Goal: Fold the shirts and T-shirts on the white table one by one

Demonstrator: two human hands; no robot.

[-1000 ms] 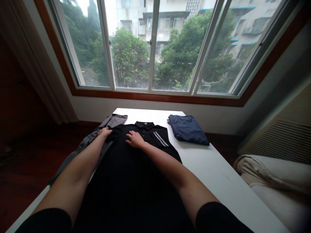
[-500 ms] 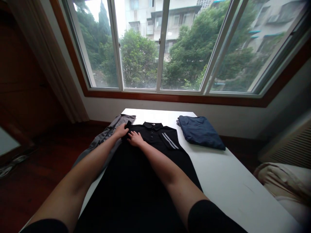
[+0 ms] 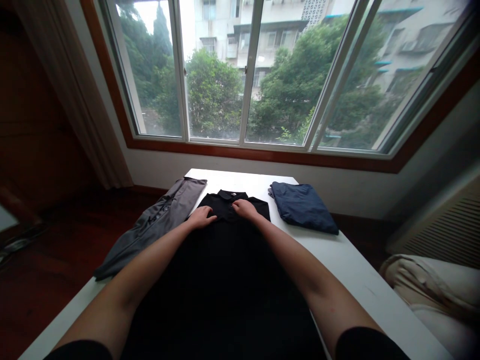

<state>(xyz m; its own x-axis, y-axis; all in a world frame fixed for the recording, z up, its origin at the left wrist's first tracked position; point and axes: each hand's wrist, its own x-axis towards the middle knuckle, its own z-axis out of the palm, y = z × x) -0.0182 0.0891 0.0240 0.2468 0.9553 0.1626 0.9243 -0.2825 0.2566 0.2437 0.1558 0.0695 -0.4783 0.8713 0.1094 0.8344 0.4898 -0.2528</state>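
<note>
A black polo shirt (image 3: 225,280) lies spread over the table, its collar (image 3: 232,194) toward the window. On the left side of its chest rests my left hand (image 3: 202,217), fingers and thumb apart on the cloth. My right hand (image 3: 245,208) is at the button placket just below the collar, its fingertips closed together on the fabric. The striped sleeve end is out of sight, around where my right forearm crosses. Left of the shirt lies a pair of grey trousers (image 3: 161,215); to the right sits a folded dark blue garment (image 3: 303,207).
The white table (image 3: 360,285) stands below a wide window with a brown wooden frame (image 3: 262,154). A curtain (image 3: 71,100) hangs at the left. Beige bundled cloth (image 3: 423,285) is beyond the table's right edge, near a slatted panel (image 3: 446,220).
My left hand has let go of the left sleeve's edge and moved down onto the chest. My right hand has shifted right to the placket. The striped sleeve end no longer shows.
</note>
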